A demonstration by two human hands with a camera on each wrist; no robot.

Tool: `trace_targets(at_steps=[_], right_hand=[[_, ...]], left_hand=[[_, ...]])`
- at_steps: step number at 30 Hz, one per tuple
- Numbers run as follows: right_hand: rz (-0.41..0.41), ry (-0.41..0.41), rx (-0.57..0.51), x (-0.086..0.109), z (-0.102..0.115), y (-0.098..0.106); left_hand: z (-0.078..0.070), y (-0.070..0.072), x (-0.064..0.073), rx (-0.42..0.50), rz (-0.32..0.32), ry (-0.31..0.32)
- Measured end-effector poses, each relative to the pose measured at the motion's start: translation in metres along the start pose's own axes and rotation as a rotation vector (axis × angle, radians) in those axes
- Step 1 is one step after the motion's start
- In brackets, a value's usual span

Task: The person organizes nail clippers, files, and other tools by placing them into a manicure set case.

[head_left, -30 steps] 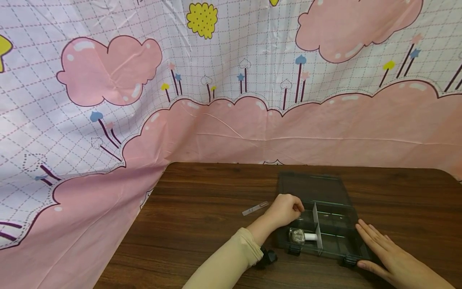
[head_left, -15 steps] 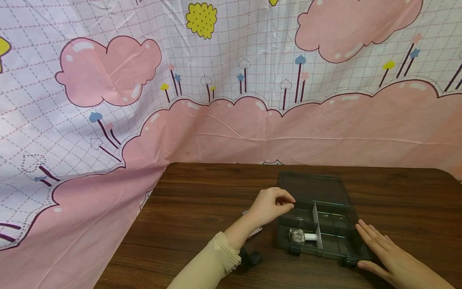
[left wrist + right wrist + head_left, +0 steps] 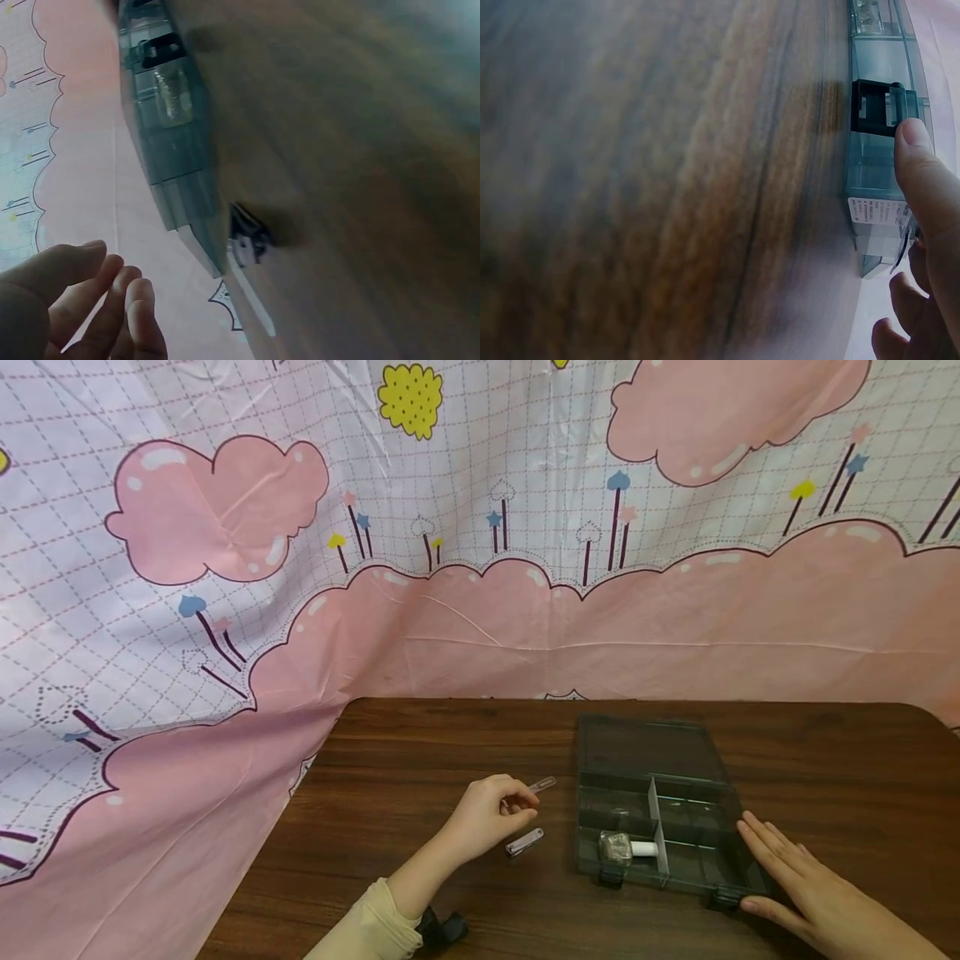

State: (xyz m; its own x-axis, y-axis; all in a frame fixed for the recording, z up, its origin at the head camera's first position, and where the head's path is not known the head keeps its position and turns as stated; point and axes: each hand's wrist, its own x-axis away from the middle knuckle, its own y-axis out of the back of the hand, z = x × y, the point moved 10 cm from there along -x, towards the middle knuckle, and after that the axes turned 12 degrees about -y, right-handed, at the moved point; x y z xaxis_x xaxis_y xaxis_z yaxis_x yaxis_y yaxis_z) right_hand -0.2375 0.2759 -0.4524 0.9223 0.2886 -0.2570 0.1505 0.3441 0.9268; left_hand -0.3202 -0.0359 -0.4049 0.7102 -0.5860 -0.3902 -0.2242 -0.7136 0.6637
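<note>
Divided box (image 3: 684, 887), open on the table (image 3: 420, 760) beside my right hand (image 3: 817, 889)

Smoky and translucent, the box has its lid (image 3: 648, 747) laid back and a pale divider (image 3: 654, 806) inside. In the near-left compartment a squarish glass bottle (image 3: 616, 849) lies on its side, white cap toward the divider. My right fingers extend along the box's right edge, thumb apart; my left hand (image 3: 487, 810) curves loosely, thumb near fingertips, just beside a nail clipper (image 3: 524, 842). Print on the label (image 3: 875, 211) is too small to read. My left fingers block part of a clear strip (image 3: 543, 784). A patterned cloth (image 3: 480, 610) hangs behind.
</note>
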Motion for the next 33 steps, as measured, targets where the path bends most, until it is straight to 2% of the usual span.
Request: trace_targets(at_steps=[10,20,24,33], right_hand=[[0.007,-0.01,-0.012,-0.001,-0.002,0.0],[0.008,-0.016,-0.003,0.001,-0.005,0.0],[-0.006,-0.003,0.01,0.001,-0.003,0.002],[0.007,0.003,0.008,-0.001,0.0,0.001]], left_hand=[[0.018,-0.012,0.021,-0.032,0.097,0.087],[0.032,-0.024,0.024,-0.116,0.18,0.093],[0.035,-0.028,0.024,-0.141,0.189,0.081],[0.032,-0.028,0.022,-0.159,0.156,0.067]])
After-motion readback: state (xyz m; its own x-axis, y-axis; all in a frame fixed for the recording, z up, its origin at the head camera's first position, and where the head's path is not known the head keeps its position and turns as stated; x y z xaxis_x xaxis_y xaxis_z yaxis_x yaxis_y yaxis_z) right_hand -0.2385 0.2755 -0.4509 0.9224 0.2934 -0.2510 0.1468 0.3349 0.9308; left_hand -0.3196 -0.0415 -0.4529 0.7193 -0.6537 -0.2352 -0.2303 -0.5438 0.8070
